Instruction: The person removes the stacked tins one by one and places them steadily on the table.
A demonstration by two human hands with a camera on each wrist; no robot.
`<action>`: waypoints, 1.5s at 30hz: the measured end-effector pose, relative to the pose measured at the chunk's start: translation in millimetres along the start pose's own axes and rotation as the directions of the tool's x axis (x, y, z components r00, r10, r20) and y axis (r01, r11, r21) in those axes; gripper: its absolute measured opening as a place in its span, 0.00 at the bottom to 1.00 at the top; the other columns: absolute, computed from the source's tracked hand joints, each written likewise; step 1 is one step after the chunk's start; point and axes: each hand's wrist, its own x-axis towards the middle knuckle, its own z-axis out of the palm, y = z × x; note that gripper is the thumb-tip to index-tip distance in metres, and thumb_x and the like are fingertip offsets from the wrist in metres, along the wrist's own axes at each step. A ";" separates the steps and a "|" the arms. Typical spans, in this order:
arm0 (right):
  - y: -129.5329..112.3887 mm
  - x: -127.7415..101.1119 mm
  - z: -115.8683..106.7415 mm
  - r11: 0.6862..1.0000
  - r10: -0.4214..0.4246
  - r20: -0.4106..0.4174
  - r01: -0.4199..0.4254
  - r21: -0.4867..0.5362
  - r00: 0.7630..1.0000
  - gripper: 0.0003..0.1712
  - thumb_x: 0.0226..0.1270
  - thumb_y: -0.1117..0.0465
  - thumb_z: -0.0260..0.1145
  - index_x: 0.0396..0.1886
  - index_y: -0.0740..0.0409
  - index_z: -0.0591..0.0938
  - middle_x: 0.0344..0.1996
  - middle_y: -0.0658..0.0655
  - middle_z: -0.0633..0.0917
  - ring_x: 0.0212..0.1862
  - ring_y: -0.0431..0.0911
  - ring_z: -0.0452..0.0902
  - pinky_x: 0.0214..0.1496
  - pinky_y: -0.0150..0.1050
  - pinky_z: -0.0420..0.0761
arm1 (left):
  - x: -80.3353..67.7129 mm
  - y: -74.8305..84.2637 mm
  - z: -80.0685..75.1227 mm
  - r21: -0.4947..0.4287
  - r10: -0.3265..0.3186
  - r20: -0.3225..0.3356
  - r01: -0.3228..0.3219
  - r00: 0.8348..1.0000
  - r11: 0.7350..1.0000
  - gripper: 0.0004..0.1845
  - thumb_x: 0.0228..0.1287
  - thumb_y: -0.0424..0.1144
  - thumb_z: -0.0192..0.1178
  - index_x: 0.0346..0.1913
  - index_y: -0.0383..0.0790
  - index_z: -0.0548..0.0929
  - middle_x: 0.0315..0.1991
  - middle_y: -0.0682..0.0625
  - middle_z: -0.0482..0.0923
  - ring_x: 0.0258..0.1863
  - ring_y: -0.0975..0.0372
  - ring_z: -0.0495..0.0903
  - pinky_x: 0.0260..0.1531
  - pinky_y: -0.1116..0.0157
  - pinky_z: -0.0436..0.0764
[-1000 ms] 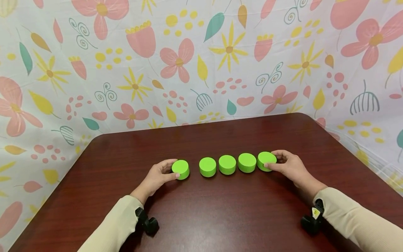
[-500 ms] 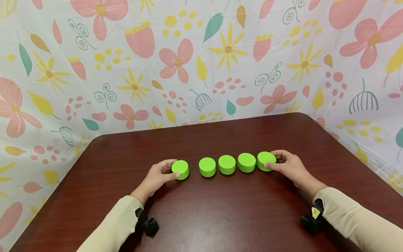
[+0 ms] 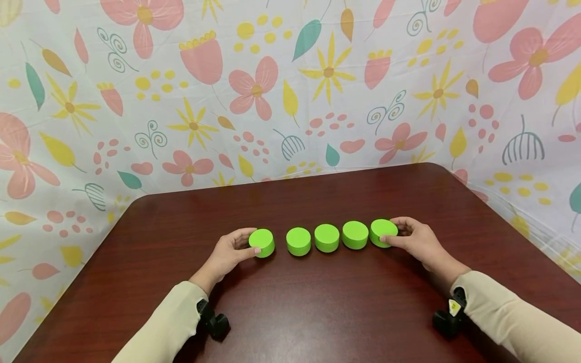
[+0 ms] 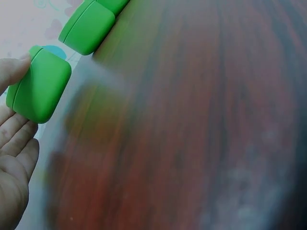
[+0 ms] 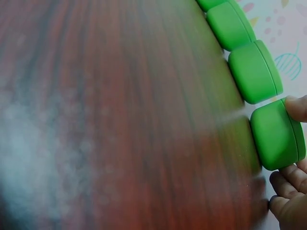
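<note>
Five is more than I count here, so several round lime-green lidded tubs stand in a row across the table. My left hand (image 3: 230, 253) pinches the leftmost tub (image 3: 262, 243) between thumb and fingers; the left wrist view shows this tub (image 4: 42, 86) with the thumb on its lid edge. My right hand (image 3: 419, 242) grips the rightmost tub (image 3: 383, 233) from its right side, and in the right wrist view the thumb lies at the lid of that tub (image 5: 276, 135). Between them stand a tub (image 3: 298, 241), another tub (image 3: 327, 238) and a third tub (image 3: 355, 235).
The dark reddish-brown table (image 3: 290, 302) has a rounded far edge. A white cloth (image 3: 281, 101) with flowers and leaves hangs behind it. A black wrist camera (image 3: 215, 322) sits on my left sleeve, and another wrist camera (image 3: 448, 320) on my right.
My left hand has shifted very slightly to the right with the leftmost tub, narrowing the gap to its neighbour. The right hand keeps its grip in place.
</note>
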 end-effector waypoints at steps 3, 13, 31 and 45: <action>0.6 -0.3 0.6 1.000 0.003 0.003 -0.003 0.000 1.000 0.35 0.53 0.51 0.72 0.54 0.67 0.72 0.44 0.59 0.80 0.37 0.32 0.73 0.36 0.28 0.75 | 0.5 -0.5 1.4 0.001 -0.001 0.000 0.001 1.000 1.000 0.28 0.55 0.33 0.66 0.60 0.36 0.72 0.57 0.41 0.75 0.58 0.51 0.72 0.54 0.61 0.73; 1.6 -2.5 1.5 1.000 0.010 -0.005 -0.010 0.015 1.000 0.34 0.54 0.52 0.71 0.55 0.67 0.72 0.43 0.59 0.80 0.36 0.32 0.72 0.36 0.28 0.75 | 3.2 0.1 5.8 -0.001 0.008 0.019 -0.008 1.000 1.000 0.28 0.55 0.33 0.66 0.60 0.37 0.73 0.56 0.41 0.76 0.58 0.51 0.72 0.52 0.61 0.74; 2.4 -2.5 2.4 1.000 0.007 -0.007 -0.007 0.024 1.000 0.34 0.54 0.52 0.71 0.55 0.66 0.72 0.42 0.58 0.80 0.37 0.33 0.73 0.36 0.28 0.75 | 7.3 2.0 13.0 -0.015 0.021 0.046 -0.020 0.999 1.000 0.27 0.54 0.32 0.66 0.59 0.36 0.73 0.55 0.41 0.76 0.56 0.51 0.74 0.47 0.68 0.76; 1.9 -1.3 2.0 0.999 0.004 -0.014 -0.004 0.038 1.000 0.33 0.54 0.52 0.71 0.54 0.66 0.72 0.41 0.57 0.80 0.36 0.32 0.73 0.36 0.28 0.75 | 9.7 3.0 14.8 -0.030 0.030 0.066 -0.028 0.997 0.999 0.28 0.53 0.31 0.67 0.59 0.34 0.73 0.55 0.39 0.75 0.57 0.51 0.74 0.49 0.65 0.77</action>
